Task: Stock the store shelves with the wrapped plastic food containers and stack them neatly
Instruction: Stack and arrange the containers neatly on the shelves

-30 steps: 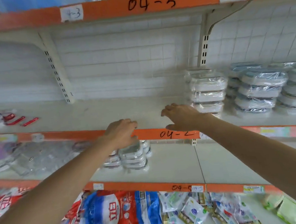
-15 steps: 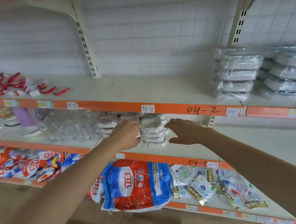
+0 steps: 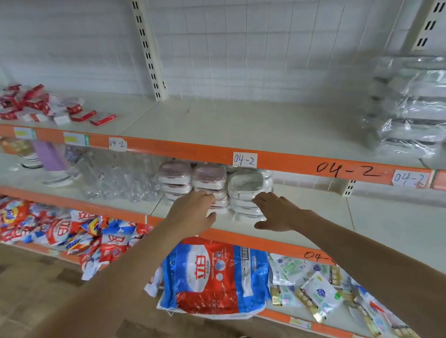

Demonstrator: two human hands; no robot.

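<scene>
left hand (image 3: 193, 212) grasping pink-lidded stack (image 3: 209, 186) | right hand (image 3: 276, 212) released beside grey-lidded stack (image 3: 247, 191) | bare shelf (image 3: 383, 208) rightward

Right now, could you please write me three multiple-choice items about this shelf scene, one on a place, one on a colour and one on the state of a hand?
1. Where do the small wrapped container stacks by the hands stand?
A. on the floor
B. on the shelf under the 04-2 edge strip
C. on the top shelf beside the red packets

2. What colour is the shelf edge strip bearing the 04-2 labels?
A. orange
B. green
C. black

3. How is the right hand?
A. fist closed round a bottle
B. fingers spread, holding nothing
C. out of view

Answers: 1 B, the stacks sit just below that strip; 2 A, the strip is plainly orange; 3 B, its fingers reach straight toward the white-lidded stack without gripping.
</scene>
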